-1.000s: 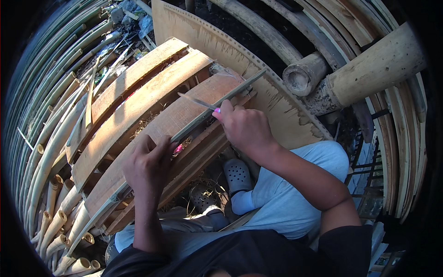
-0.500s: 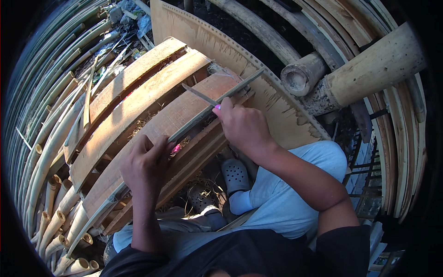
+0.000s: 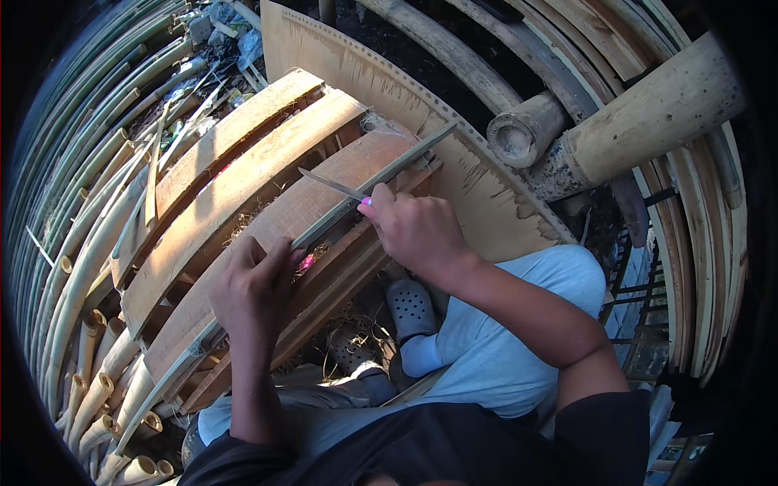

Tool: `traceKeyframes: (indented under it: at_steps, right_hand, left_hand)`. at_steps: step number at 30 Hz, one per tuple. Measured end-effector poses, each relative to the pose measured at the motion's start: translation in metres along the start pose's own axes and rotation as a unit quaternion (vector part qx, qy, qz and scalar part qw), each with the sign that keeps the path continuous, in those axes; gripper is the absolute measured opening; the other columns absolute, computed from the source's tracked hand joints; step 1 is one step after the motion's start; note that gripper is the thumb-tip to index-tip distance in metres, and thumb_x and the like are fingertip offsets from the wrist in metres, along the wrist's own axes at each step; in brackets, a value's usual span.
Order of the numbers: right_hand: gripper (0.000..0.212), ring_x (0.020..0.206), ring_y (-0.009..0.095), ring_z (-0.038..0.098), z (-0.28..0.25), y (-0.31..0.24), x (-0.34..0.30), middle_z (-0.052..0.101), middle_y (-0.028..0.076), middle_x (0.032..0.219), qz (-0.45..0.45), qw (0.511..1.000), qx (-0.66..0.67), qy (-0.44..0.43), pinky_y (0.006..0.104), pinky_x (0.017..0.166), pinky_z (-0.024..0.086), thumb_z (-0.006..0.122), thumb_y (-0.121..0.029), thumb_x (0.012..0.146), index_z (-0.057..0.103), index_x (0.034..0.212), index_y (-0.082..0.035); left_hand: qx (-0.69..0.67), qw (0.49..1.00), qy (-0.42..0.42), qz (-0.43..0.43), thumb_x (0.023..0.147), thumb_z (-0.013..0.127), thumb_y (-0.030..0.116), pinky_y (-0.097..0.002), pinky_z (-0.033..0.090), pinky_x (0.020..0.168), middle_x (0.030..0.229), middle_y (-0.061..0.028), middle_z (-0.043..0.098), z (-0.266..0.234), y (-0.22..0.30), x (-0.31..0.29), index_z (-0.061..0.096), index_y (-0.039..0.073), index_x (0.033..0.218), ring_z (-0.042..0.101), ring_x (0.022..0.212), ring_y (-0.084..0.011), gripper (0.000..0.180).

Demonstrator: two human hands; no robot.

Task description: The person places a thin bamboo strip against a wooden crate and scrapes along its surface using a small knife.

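Note:
A long, thin bamboo strip (image 3: 409, 159) slants across a slatted wooden crate (image 3: 243, 162), from the lower left up to the right. My left hand (image 3: 255, 283) is closed around its middle part. In my right hand (image 3: 413, 227) is a knife (image 3: 332, 184) with a pink handle, mostly hidden by the fingers. Its blade lies across the strip and points up and to the left over the nearest broad slat. Straw and something pink show between the slats.
Bamboo poles (image 3: 97, 194) are stacked along the left. Behind the crate leans a stained wooden board (image 3: 486, 186). At the right lie a thick bamboo pole (image 3: 648, 121) and a short bamboo piece (image 3: 527, 134). A perforated clog (image 3: 412, 308) shows below the crate.
My right hand and the knife have slid a little down and left along the bamboo strip. My left hand stays nearly in place, still gripping it.

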State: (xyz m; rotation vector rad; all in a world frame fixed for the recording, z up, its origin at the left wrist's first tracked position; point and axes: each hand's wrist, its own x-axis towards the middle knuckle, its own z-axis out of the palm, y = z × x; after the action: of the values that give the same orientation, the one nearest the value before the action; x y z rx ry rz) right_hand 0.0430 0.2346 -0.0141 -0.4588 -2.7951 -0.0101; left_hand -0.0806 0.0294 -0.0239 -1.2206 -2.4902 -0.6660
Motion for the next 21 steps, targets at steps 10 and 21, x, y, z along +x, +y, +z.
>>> traceKeyframes:
  at_steps: [10,21]
  right_hand:
    - [0.031,0.053,0.035,0.068,-0.001,0.005,0.002,0.06,0.016,0.056,0.018,0.999,0.021,-0.018,0.0467,0.048,0.053,0.052,-0.031,0.103,0.053,0.086,-0.005]
    - [0.042,0.049,0.037,0.064,-0.009,0.015,0.004,0.061,0.015,0.054,0.096,0.988,0.116,0.034,0.049,0.047,0.051,0.051,-0.03,0.1,0.065,0.069,-0.005]
  left_hand:
    - [0.006,1.0,-0.002,-0.002,0.084,0.078,0.035,-0.0405,0.041,0.051,0.069,-0.0043,0.049,-0.002,0.002,-0.001,0.072,0.021,0.09,0.055,0.057,-0.0246,0.016]
    - [0.005,1.0,0.002,0.004,0.084,0.079,0.033,-0.0392,0.041,0.051,0.07,-0.0035,0.05,-0.002,0.0,-0.003,0.075,0.022,0.093,0.056,0.057,-0.0232,0.015]
